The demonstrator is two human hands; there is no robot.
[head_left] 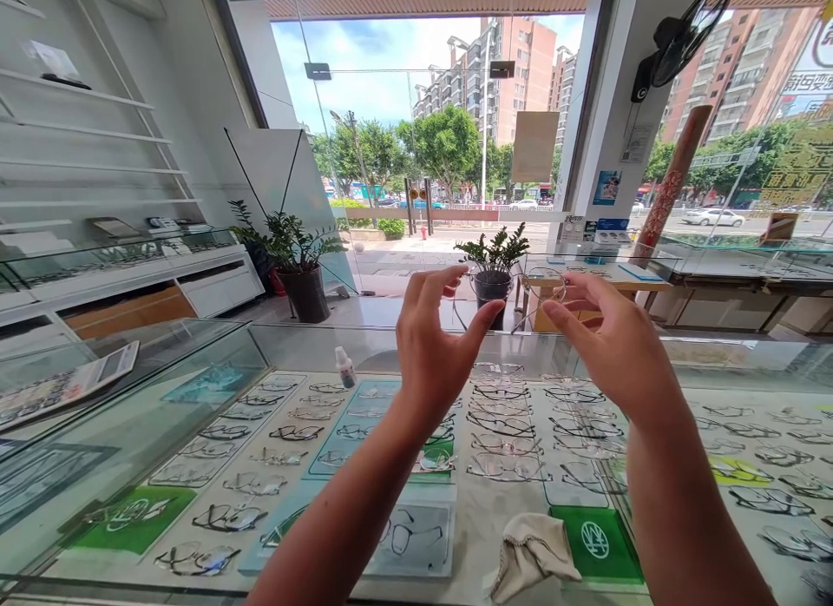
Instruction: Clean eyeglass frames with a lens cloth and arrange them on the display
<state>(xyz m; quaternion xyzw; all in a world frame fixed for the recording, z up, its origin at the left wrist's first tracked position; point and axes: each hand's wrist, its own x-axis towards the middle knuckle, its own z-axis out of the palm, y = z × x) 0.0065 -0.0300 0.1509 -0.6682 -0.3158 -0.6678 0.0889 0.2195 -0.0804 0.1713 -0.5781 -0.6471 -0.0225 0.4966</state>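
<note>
A thin-rimmed pair of eyeglasses (547, 283) is held up at about chest height above the glass counter, its two round lenses facing the window. My left hand (433, 337) pinches its left side, thumb and fingers curved around the edge. On the opposite side my right hand (615, 345) grips the other end of the frame with thumb and fingertips. The slim temples are hard to make out against the bright background. Below my hands, rows of eyeglasses (504, 425) lie in the glass display case (260, 328). A crumpled beige cloth (530, 554) rests near the front edge.
A small white bottle (345, 368) stands on the counter left of my arms. Green pads (599, 545) lie at the front. Beyond the counter are potted plants (307, 280), glass doors, a wooden table (605, 285) and a wall fan (683, 42). Shelves line the left wall.
</note>
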